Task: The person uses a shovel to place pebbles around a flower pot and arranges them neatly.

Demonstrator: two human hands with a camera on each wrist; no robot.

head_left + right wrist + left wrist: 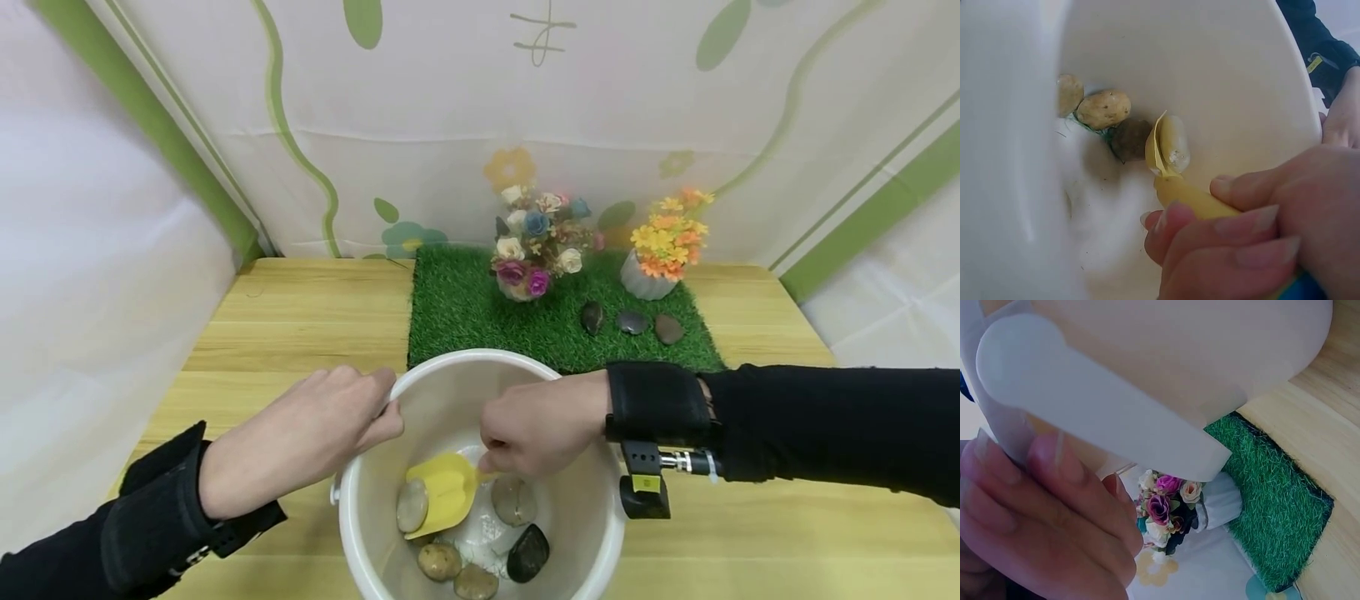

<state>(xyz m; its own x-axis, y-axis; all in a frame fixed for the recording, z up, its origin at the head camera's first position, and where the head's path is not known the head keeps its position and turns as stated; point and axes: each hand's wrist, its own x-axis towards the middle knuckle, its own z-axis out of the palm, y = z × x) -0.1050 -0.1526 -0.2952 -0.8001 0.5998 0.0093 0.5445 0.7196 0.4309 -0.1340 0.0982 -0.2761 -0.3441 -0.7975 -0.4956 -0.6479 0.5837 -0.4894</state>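
Observation:
Inside a white bucket [480, 358], my right hand [540, 425] grips the handle of a small yellow shovel [447, 492]. A pale stone [412, 505] lies on the shovel's blade by the bucket wall. My left hand [322, 429] holds the bucket's rim at its left side, fingers curled over the edge; in the left wrist view the bucket's white handle [1104, 412] passes close by these fingers. Under the shovel, on the bucket floor, are a dark stone [528, 553], a greyish stone [513, 500] and tan stones [439, 562].
Behind the bucket lies a green turf mat [457, 308] with a mixed flower pot [517, 287], a yellow-orange flower pot [647, 279] and a row of dark stones [632, 322]. The wooden table [300, 317] meets a patterned white curtain [435, 92] at the back.

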